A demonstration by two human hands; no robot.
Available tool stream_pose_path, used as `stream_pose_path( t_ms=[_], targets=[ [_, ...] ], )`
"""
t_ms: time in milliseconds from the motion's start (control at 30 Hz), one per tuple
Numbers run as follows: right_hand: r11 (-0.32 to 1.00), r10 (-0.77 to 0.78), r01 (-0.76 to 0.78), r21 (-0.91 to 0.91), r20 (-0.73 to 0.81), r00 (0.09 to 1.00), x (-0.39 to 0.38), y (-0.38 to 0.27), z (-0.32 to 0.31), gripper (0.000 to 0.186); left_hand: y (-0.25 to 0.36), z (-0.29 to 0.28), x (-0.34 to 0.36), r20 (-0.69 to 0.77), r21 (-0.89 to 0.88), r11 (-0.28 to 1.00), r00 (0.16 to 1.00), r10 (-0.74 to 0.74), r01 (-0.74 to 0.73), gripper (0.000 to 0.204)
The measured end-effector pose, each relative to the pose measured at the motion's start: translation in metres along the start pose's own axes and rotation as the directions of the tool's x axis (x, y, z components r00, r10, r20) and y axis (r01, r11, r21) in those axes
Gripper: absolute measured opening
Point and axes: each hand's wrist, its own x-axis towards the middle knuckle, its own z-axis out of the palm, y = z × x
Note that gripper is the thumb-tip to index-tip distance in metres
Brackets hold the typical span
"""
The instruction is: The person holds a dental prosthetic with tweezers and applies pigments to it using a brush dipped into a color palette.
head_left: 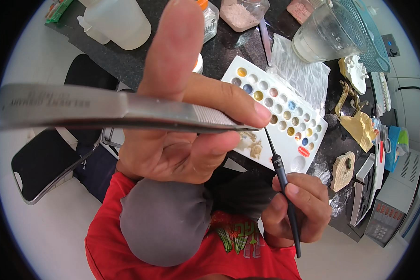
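My left hand (pixel 177 156) is raised close to the camera, closed on metal tweezers (pixel 158 109) with a ridged grip. The tweezers lie nearly level, points toward the right. Anything small at their tips is too tiny to make out. In my right hand (pixel 310 198) is a slim black brush (pixel 278 165), pinched by the handle and slanting up. Its fine tip meets or almost meets the tweezers' points. Behind both tips lies a white mixing palette (pixel 247 95) with several round wells of coloured paste. A brownish smear (pixel 253 144) marks its flat part, partly hidden by my left hand.
Crumpled white tissue (pixel 305 77) and a clear cup (pixel 319 39) of liquid stand beyond the palette, near a teal basket (pixel 377 44). Rightward are a dental cast (pixel 356 72), a honeycomb block (pixel 343 170) and a boxy machine (pixel 389 205). A white plastic bottle (pixel 121 23) is far left.
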Motion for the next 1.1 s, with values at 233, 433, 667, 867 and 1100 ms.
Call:
stream_pose_path(
  t_ms=[233,433,667,867,1100],
  targets=[
    [1.000,-0.005,0.005,-0.015,0.010,1.000,0.000,0.000,-0.001,0.026,0.000,-0.002,0.000,0.044,0.018,0.999,0.999,0.030,-0.030,0.065],
    [1.000,-0.013,0.013,-0.003,0.005,1.000,0.001,-0.001,0.000,0.026,0.000,-0.002,0.000,0.023,0.024,1.000,1.000,0.017,-0.018,0.064],
    [1.000,-0.025,0.025,-0.005,-0.005,1.000,0.002,0.000,0.001,0.024,0.000,0.000,0.000,0.002,0.019,1.000,1.000,0.010,-0.010,0.064],
    [0.999,-0.034,0.034,0.029,0.019,0.999,0.000,0.002,-0.001,0.027,-0.001,-0.001,-0.001,0.003,0.031,0.999,1.000,0.023,-0.023,0.063],
    [0.996,-0.047,0.047,0.076,0.000,0.999,-0.001,0.006,-0.013,0.026,0.010,0.007,-0.007,-0.185,0.032,0.999,0.982,-0.021,0.028,0.060]
  ],
)
